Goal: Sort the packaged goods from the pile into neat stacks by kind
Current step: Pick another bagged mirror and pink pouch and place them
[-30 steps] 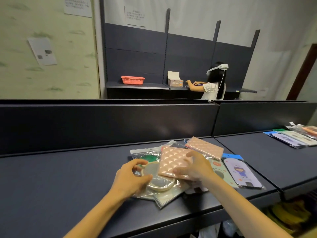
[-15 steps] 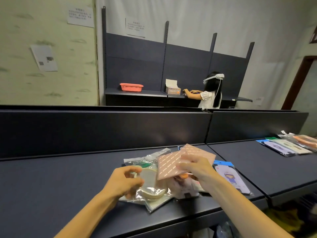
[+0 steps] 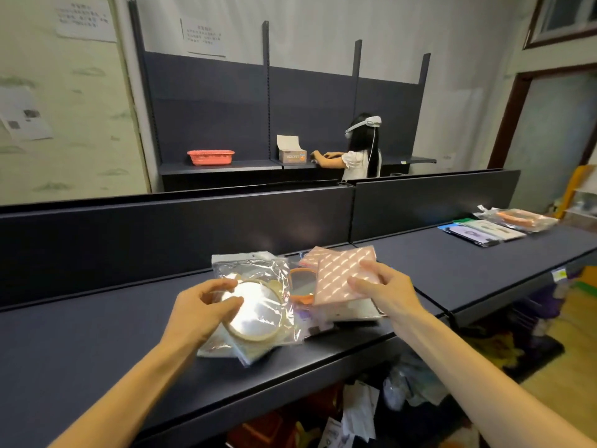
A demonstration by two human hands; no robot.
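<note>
Pink quilted packet (image 3: 345,275) was pinched in the right hand (image 3: 384,291), lifted just above the pile (image 3: 310,313) on the dark bench (image 3: 97,344). Left of the pile's orange-rimmed mirror (image 3: 302,286), the left hand (image 3: 202,313) gripped a clear bag holding a round mirror (image 3: 253,310). Sorted packets (image 3: 494,226) lay far right of the pile.
</note>
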